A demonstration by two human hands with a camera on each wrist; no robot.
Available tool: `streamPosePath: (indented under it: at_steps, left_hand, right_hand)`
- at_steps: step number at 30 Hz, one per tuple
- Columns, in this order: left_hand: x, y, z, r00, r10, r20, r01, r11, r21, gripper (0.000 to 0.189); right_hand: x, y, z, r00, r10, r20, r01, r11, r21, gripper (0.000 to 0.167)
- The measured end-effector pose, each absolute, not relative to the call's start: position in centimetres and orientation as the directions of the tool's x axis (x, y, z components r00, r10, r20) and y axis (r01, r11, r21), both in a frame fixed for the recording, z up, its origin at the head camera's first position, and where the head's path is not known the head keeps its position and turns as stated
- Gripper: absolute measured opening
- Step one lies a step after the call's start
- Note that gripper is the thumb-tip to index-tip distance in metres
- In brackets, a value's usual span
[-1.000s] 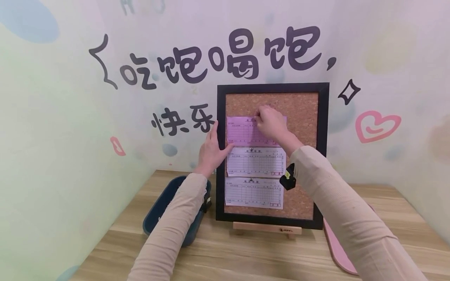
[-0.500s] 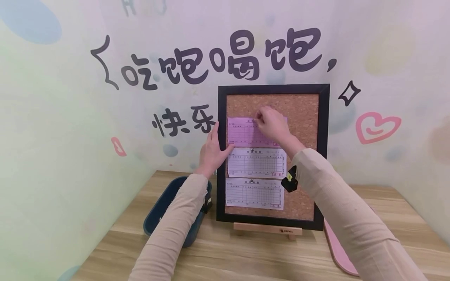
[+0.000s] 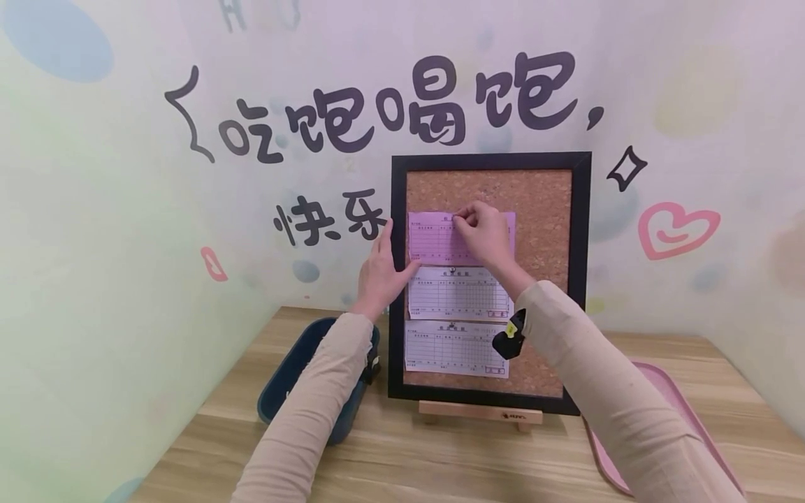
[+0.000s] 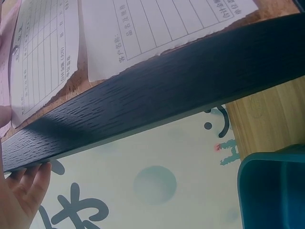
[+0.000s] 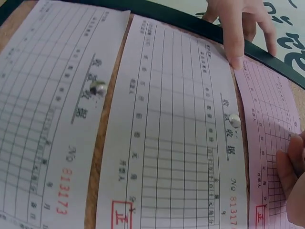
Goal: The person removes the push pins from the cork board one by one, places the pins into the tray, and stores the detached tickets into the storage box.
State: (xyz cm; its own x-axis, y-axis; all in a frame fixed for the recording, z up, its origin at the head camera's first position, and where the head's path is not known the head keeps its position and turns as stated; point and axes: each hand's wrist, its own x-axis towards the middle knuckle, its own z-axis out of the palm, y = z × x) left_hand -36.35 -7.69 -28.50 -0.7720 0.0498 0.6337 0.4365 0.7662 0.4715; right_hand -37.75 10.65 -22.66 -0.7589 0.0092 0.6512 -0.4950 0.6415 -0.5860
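A black-framed cork board (image 3: 541, 230) stands upright on a wooden easel (image 3: 481, 412). My left hand (image 3: 376, 276) grips its left edge, fingers behind the frame (image 4: 152, 90) and thumb on the lower left corner of a pink receipt (image 3: 430, 241). At that receipt's top middle, my right hand (image 3: 487, 234) pinches a tiny thing, apparently a thumbtack, mostly hidden by the fingertips. Below hang two white receipts, the middle one (image 3: 434, 300) and the lowest one (image 3: 434, 353). Each bears a silver thumbtack (image 5: 234, 120) at its heading.
A dark blue bin (image 3: 277, 381) stands left of the board, partly behind the left sleeve. On the right a pink tray (image 3: 660, 381) lies partly under the right forearm. Behind the wooden table (image 3: 390, 461) rises a wall (image 3: 220, 209) painted with black characters.
My right hand and wrist have dropped slightly, with thumb and index finger now showing at the receipt's heading. More of the pink tray shows. The left hand keeps its place on the frame.
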Motion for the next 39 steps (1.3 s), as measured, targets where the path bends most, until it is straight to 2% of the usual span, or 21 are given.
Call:
streamPosePath:
  at_steps: [8, 22, 31, 39]
  left_hand:
    - [-36.1, -7.5, -28.5, -0.769, 0.058, 0.636, 0.446, 0.761, 0.47, 0.086]
    - [-36.0, -7.2, -28.2, -0.779, 0.057, 0.624, 0.431, 0.772, 0.468, 0.086]
    - [-36.0, -7.1, -27.9, -0.776, 0.048, 0.629, 0.404, 0.804, 0.436, 0.086]
    - [-35.9, -7.6, -27.8, -0.78, 0.054, 0.624, 0.373, 0.84, 0.394, 0.084]
  right_hand:
    - [-37.4, 10.6, -22.7, -0.795, 0.076, 0.602, -0.464, 0.564, -0.683, 0.013]
    - [-37.1, 11.5, -21.6, -0.857, -0.005, 0.516, -0.448, 0.504, -0.739, 0.015]
    - [-37.1, 12.8, -22.2, -0.863, -0.039, 0.504, -0.47, 0.43, -0.771, 0.016]
    - [-36.6, 14.3, -23.1, -0.848, -0.075, 0.525, -0.494, 0.47, -0.731, 0.014]
